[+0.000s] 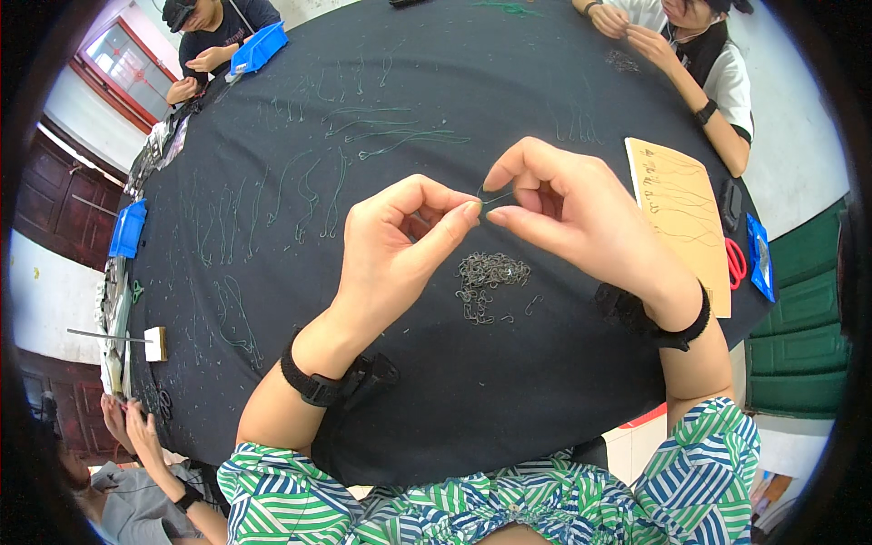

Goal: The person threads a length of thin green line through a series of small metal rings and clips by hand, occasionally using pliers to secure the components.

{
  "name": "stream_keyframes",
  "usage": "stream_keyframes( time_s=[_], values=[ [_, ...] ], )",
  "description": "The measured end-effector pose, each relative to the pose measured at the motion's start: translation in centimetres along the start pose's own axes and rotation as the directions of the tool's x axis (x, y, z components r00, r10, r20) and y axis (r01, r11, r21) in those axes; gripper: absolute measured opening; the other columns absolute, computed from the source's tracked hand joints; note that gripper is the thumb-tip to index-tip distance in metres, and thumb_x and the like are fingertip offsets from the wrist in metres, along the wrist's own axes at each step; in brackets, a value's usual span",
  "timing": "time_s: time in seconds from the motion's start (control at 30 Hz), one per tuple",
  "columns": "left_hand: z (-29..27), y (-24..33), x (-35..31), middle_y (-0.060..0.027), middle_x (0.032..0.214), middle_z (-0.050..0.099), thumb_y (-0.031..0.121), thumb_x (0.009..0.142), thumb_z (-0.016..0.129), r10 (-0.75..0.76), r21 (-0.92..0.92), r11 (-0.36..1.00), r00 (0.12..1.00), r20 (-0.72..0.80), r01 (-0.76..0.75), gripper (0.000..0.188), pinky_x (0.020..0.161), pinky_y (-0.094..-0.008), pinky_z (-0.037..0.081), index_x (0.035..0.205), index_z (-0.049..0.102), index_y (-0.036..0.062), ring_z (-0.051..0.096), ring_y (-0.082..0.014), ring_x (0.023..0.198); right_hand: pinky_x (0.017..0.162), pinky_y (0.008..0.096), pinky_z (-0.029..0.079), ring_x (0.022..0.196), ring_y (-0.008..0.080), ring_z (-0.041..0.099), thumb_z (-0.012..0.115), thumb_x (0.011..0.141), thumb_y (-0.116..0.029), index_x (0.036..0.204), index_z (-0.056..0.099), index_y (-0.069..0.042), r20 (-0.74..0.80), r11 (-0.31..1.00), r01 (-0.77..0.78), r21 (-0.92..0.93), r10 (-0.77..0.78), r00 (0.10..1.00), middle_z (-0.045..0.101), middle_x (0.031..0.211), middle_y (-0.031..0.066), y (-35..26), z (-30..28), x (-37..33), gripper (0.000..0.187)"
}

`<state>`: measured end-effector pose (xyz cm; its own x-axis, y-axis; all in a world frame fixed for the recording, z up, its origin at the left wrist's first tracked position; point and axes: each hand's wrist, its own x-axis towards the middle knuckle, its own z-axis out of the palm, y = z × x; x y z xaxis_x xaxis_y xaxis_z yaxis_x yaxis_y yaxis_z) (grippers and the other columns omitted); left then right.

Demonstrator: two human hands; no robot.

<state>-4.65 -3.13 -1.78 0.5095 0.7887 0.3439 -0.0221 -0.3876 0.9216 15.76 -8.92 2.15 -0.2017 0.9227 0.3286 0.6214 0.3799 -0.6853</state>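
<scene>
Left hand is pinching green thread between thumb and index finger, above the table, well in from its near edge. Right hand is hovering alongside, half-curled, thumb and index tips apart; can't tell if other fingers are gripping thread. Hook pile is lying nearer that edge. Blue packet is lying by the right edge, print too small to read.

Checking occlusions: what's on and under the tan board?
On the board: apparently small dark hooks with thin dark lines. The right hand blocks part of its left edge. Anything underneath is covered.
</scene>
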Motion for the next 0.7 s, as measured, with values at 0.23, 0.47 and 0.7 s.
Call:
stream_keyframes(
  time_s=[0.23,0.47,0.7],
  values=[
    [-0.1,0.3,0.1,0.0014,0.077,0.065,0.011,0.091,0.070,-0.041,0.027,0.999,0.999,-0.007,0.041,0.011,0.058,-0.0166,0.044,0.092,0.069,0.0005,0.057,-0.0013,0.067,0.054,0.0286,0.041,0.057,0.0113,0.052,0.069,0.089,-0.019,0.083,0.064,0.000,-0.101,0.998,0.060,-0.019,-0.062,0.993,0.055,0.062,0.0048,1.4,-2.2,0.0,0.021],
    [0.3,0.0,0.0,0.0026,0.081,0.061,0.012,0.095,0.065,-0.156,-0.109,0.980,0.984,0.090,0.165,0.009,0.059,-0.0177,0.041,0.093,0.062,0.0046,0.052,-0.0009,0.070,0.055,0.0189,0.030,0.061,0.0004,0.039,0.059,0.099,-0.021,0.081,0.057,-0.009,-0.246,0.922,-0.032,0.385,0.136,0.960,0.047,0.070,-0.0079,-0.6,-4.3,0.1,0.022],
    [1.4,-0.3,-0.5,0.0028,0.084,0.063,0.015,0.095,0.066,-0.205,-0.225,0.941,0.956,0.210,0.251,0.010,0.059,-0.0179,0.042,0.097,0.064,0.0055,0.054,-0.0016,0.072,0.054,0.0193,0.032,0.061,0.0025,0.042,0.056,0.101,-0.020,0.089,0.060,-0.005,-0.169,0.756,0.030,0.654,0.107,0.980,0.052,0.071,-0.0038,-2.7,-5.6,-0.6,0.020]
  ],
)
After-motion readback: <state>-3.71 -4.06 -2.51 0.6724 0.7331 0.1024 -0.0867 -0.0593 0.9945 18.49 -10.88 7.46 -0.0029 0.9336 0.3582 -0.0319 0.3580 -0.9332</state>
